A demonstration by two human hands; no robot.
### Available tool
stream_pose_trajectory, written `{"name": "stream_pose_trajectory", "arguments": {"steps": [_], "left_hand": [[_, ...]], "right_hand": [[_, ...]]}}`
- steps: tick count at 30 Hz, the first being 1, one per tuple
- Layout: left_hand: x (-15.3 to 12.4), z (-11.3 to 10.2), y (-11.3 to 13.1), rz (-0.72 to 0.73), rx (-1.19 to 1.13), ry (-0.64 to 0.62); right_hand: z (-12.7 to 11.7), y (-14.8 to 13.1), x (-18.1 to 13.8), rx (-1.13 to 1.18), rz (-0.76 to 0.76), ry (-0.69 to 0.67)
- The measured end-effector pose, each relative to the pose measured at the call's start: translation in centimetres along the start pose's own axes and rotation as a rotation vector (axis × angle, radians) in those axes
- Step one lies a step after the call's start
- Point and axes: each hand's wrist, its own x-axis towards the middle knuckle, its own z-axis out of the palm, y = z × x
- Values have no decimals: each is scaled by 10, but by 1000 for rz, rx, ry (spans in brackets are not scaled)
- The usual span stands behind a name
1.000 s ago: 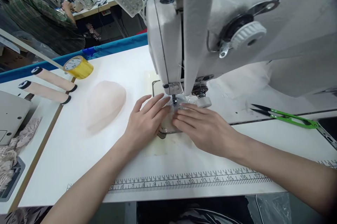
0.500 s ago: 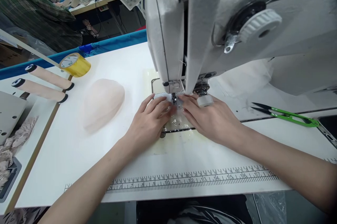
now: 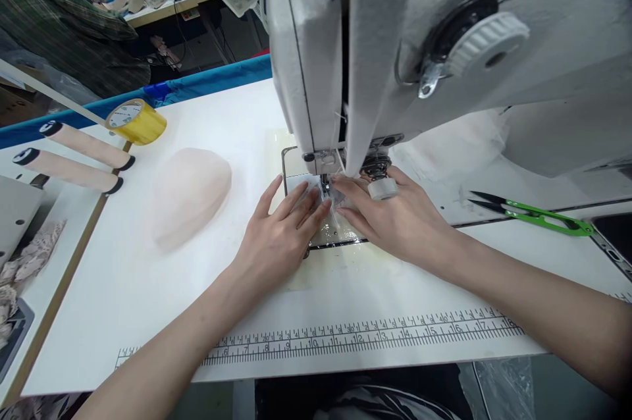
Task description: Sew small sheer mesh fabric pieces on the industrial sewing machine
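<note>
A white sewing machine [image 3: 395, 45] stands over the white table, its needle and presser foot [image 3: 326, 184] at the middle. My left hand [image 3: 279, 236] lies flat with fingers stretched, pressing a small pale translucent fabric piece [image 3: 340, 230] on the needle plate just left of the foot. My right hand [image 3: 395, 219] lies flat on the same piece to the right, fingertips at the foot. Both hands' fingertips nearly meet under the needle.
A pile of pale pink fabric pieces [image 3: 190, 193] lies at left, with a yellow tape roll [image 3: 135, 122] and two pink thread cones [image 3: 74, 157] beyond. Green thread snips [image 3: 538, 216] rest at right. A ruler strip [image 3: 355, 334] runs along the front edge. Another person [image 3: 74, 31] sits at far left.
Both hands have slid away from me toward the needle, pushing the fabric piece under the presser foot. My left fingers are now more spread.
</note>
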Motion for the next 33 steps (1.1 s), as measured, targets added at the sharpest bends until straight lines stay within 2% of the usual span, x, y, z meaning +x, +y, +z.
{"name": "stream_pose_trajectory", "arguments": {"steps": [12, 19, 26, 33], "left_hand": [[1, 0, 1, -28, -35, 14], [1, 1, 2, -47, -14, 10], [3, 1, 3, -81, -38, 62], [1, 1, -1, -62, -29, 46]], "right_hand": [[1, 0, -1, 18, 4, -3], [-8, -5, -3, 142, -80, 55], [-1, -9, 0, 32, -118, 128], [0, -7, -2, 87, -147, 158]]}}
